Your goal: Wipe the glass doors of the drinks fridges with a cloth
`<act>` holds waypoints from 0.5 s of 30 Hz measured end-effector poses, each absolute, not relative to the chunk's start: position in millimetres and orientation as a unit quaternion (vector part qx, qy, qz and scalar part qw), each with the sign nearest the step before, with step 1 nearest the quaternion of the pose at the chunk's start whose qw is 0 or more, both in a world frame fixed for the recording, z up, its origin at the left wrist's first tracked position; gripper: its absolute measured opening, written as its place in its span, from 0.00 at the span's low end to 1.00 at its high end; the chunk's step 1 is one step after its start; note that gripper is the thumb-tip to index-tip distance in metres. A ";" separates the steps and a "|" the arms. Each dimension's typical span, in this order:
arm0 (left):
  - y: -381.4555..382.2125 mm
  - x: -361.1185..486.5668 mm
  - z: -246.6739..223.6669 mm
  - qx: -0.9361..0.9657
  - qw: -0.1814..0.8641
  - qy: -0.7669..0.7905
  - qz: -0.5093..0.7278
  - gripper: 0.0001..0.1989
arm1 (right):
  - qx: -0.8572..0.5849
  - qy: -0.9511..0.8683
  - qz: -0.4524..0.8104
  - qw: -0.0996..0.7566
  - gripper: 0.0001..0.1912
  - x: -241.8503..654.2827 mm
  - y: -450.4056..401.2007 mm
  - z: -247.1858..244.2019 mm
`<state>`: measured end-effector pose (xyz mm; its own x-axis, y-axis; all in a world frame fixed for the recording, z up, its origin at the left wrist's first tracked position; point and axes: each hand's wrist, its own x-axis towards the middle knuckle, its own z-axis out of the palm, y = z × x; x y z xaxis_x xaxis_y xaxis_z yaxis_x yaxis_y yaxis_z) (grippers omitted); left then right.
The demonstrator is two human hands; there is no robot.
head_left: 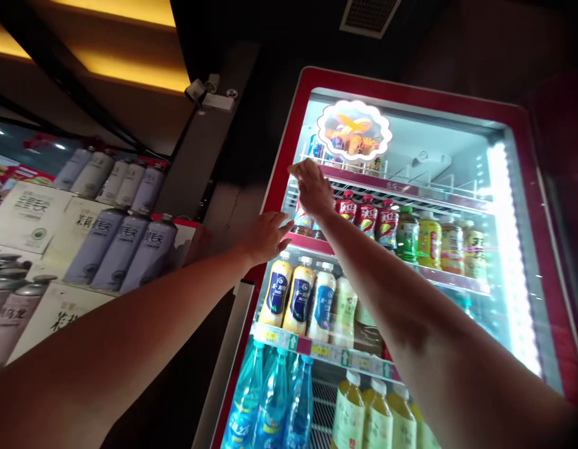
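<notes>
Both empty, your left hand [263, 238] and right hand [312, 189] are apart by the fridge [410, 96]
Lilac tins [123, 249] say 毛尖, pinkish tin [16, 319] 乌龙; green-labelled bottles [376, 427] hold yellow drink [351, 393].

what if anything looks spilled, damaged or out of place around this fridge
Nothing stands out. The visible drink bottles in the fridge stand upright in rows, with no spill or damage showing, and the lavender canisters on the left look neatly lined up. The fridge seems to lean, but that is probably just the viewing angle.
</notes>
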<state>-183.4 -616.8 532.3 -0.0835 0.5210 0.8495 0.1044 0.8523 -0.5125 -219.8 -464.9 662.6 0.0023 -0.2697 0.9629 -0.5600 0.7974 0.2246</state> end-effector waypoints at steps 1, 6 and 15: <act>-619.0 -183.8 532.1 -0.221 0.639 -0.719 0.164 0.24 | 0.276 -0.694 0.136 0.651 0.28 -220.4 -467.9 666.2; -625.7 -186.6 532.2 -0.231 0.629 -0.726 0.153 0.22 | 0.338 -0.690 0.090 0.633 0.26 -218.4 -498.2 658.4; -630.3 -192.4 533.0 -0.280 0.650 -0.695 0.124 0.18 | 0.247 -0.687 0.125 0.672 0.28 -222.0 -454.0 656.9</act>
